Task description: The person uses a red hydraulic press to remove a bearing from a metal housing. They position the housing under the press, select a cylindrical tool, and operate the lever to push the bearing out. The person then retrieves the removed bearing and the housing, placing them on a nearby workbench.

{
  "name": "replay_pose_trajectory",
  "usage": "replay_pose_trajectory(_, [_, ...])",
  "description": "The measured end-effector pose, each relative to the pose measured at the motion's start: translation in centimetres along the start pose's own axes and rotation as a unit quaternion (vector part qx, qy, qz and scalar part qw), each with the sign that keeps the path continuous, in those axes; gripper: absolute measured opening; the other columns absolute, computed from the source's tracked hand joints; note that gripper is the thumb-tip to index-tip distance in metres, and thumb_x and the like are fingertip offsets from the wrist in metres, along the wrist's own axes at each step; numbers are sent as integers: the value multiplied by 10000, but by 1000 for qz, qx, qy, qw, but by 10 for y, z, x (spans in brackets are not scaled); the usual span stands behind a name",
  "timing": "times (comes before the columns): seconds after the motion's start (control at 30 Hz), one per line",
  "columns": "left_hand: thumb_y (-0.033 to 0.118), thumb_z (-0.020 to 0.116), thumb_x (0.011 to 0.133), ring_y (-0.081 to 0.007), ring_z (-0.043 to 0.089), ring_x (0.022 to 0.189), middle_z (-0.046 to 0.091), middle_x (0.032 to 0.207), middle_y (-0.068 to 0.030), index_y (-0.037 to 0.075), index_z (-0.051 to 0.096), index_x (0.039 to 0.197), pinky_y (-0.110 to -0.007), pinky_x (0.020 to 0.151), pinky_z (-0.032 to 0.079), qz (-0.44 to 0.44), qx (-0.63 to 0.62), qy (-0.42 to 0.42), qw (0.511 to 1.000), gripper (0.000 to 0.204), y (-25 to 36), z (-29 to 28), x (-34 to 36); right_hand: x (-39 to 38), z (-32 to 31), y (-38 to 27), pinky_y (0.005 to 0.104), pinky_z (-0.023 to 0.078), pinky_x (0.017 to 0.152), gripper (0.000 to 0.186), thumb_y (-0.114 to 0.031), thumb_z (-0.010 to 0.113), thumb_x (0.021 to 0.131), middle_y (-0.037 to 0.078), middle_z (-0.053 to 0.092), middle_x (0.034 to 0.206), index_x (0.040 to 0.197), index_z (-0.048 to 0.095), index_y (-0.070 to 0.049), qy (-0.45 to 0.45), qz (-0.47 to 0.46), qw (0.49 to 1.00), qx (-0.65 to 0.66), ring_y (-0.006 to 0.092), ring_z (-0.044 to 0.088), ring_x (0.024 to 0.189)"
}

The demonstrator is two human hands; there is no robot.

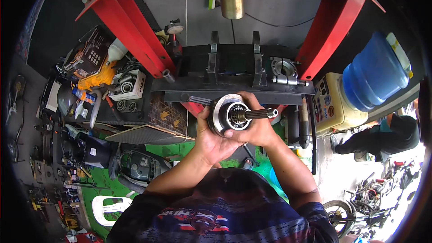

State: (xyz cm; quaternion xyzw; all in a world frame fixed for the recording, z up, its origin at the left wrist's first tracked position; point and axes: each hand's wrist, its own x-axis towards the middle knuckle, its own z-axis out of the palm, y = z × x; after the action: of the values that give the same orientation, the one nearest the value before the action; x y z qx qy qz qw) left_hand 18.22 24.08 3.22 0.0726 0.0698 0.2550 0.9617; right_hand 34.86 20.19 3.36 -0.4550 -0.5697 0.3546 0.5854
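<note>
Crankshaft, one: held up in both hands, just in front of the red press. Long axis: set nearly level across the view; splined shaft pointed right and toward the camera, disc end to the left. Left hand: fingers partly curled, disc cupped at its lower left. Right hand: fingers partly curled about the far right side, thumb laid across below the shaft. Loose bearings: placed on the left counter.
</note>
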Motion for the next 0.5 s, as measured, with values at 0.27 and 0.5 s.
replay_pose_trajectory(0.27, [754,231,1019,-225,578,1297,615,1379,-107,125,537,1447,-420,1053,498,-72,500,176,845,820,34,16,-16,-3,-9,-16,423,537,1008,1046,-400,967,564,205,689,1202,1377,469,29,33,2,995,-91,309,689,1137])
replay_pose_trajectory(0.5, [640,404,1059,-184,637,1183,658,1275,-63,68,520,1415,-374,1005,534,211,341,97,911,683,6,-7,-8,3,-4,-19,411,542,991,939,-299,952,606,214,692,1197,1346,484,41,-29,-31,976,-213,320,694,1132])
